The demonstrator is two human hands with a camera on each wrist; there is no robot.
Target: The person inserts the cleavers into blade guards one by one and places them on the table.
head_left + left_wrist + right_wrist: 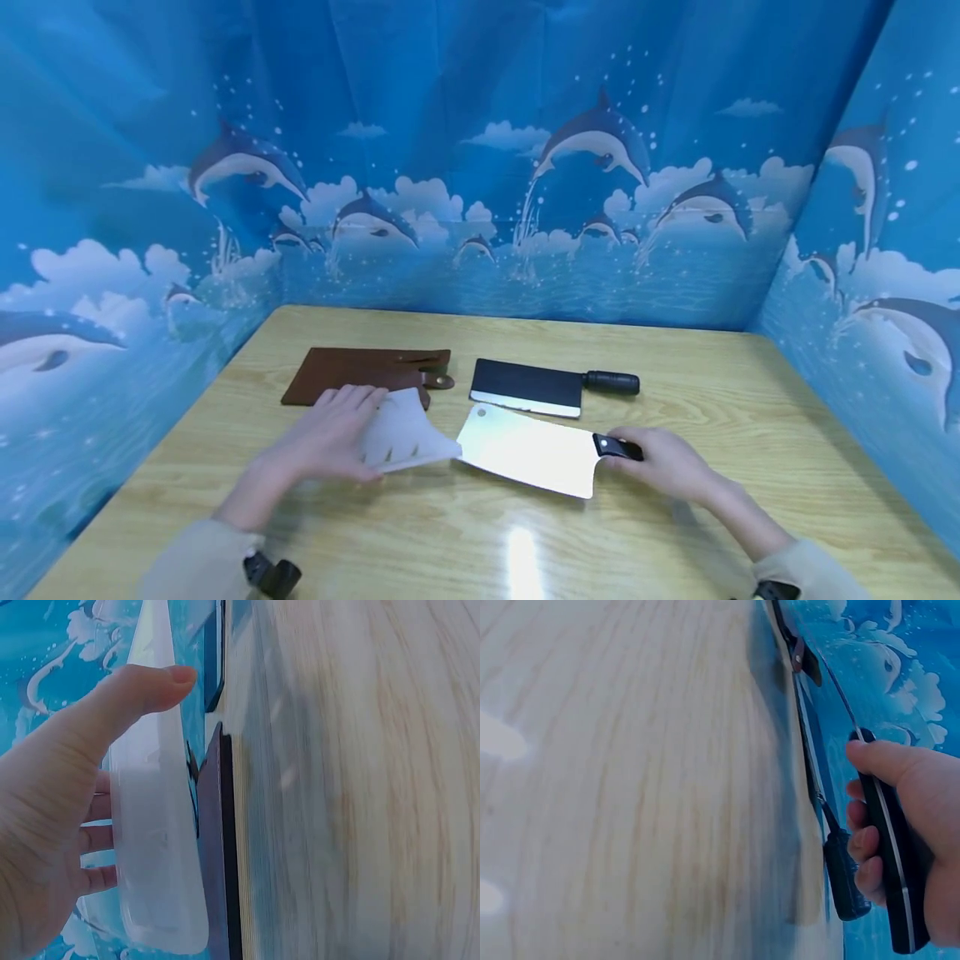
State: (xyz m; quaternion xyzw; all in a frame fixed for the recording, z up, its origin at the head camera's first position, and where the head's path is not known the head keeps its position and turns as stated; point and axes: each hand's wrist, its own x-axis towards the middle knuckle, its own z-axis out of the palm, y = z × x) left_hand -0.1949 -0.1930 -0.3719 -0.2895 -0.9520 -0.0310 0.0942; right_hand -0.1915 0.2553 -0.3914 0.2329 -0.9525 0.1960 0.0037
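Note:
In my left hand is a translucent white plastic blade sheath, gripped between the thumb on one side and the fingers on the other. My right hand holds a shiny cleaver by its black handle, fingers wrapped round it. The blade points left, and its far end sits right at the sheath's tapered right corner. In the left wrist view the sheath is tilted up on its edge above the table. The palm hides part of the sheath's left end in the head view.
Behind the sheath lies a brown leather knife cover with a snap strap. Beside it, behind the held blade, lies a second cleaver with a dark blade and round black handle. The wooden table ends at a blue dolphin-print curtain.

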